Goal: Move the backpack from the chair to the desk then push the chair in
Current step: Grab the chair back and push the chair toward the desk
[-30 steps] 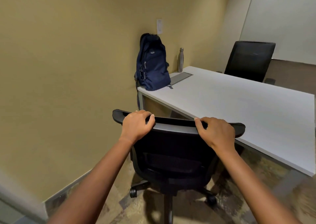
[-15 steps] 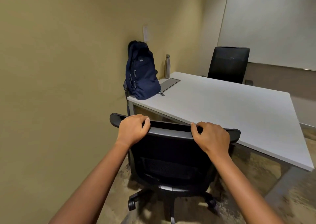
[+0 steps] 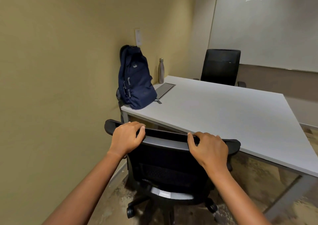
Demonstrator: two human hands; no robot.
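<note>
A navy backpack (image 3: 136,80) stands upright on the near left corner of the white desk (image 3: 223,114), leaning against the wall. In front of me is a black office chair (image 3: 168,166) with its back turned to me. My left hand (image 3: 127,137) grips the left end of its top rail and my right hand (image 3: 208,147) grips the right part of the rail. The top of the chair back reaches the desk's front edge; the seat is hidden behind the backrest.
A steel bottle (image 3: 161,70) and a flat grey panel (image 3: 164,90) sit near the backpack. A second black chair (image 3: 221,66) stands at the desk's far side. The yellow wall (image 3: 60,87) runs close on the left, and a whiteboard hangs at back right.
The chair back has moved forward up to the desk's front edge with both hands still on its top rail. My view has shifted a little closer to the desk.
</note>
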